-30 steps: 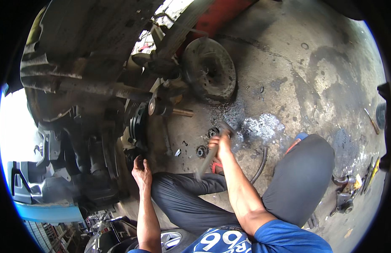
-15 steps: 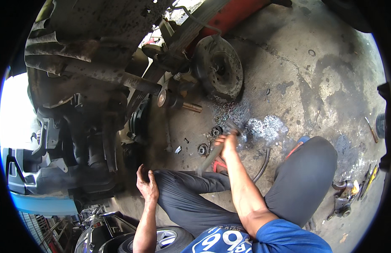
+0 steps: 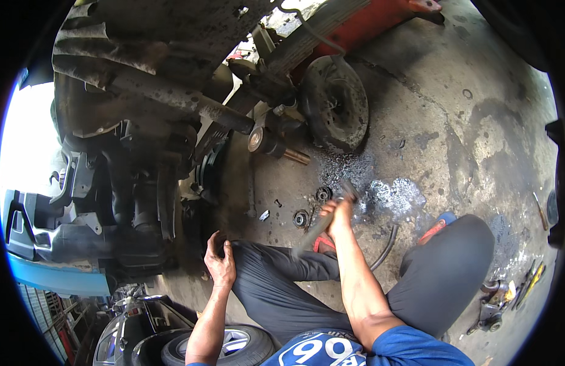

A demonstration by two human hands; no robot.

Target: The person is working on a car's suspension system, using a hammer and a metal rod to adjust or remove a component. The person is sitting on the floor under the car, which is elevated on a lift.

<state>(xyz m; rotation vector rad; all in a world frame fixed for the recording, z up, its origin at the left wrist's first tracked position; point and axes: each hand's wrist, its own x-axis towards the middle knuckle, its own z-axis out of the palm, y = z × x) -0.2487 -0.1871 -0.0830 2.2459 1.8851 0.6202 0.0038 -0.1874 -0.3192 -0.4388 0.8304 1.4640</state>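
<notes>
My right hand (image 3: 338,218) is closed round a hammer (image 3: 316,232), close to its dark head. The handle slants down to the left and is smeared by motion. Beneath the fist lie dark, wet grit and two round ring-shaped metal parts: one ring (image 3: 323,194) just beyond the fingers, the other ring (image 3: 300,218) to their left. My left hand (image 3: 221,263) rests on my left knee, fingers apart and holding nothing. A curved dark hose (image 3: 387,245) runs along the floor right of my right forearm.
The vehicle's dark underside (image 3: 124,165) fills the left. A round brake disc (image 3: 335,104) and a stubby shaft with a bush (image 3: 267,143) stand beyond my hands. A whitish spill (image 3: 395,198) marks the concrete. Tools (image 3: 526,287) lie far right; a wheel (image 3: 252,344) is behind my left arm.
The whole view has shifted slightly, so the scene sits farther right. My right hand still grips the hammer, its handle blurred in both frames. My left hand stays on the knee.
</notes>
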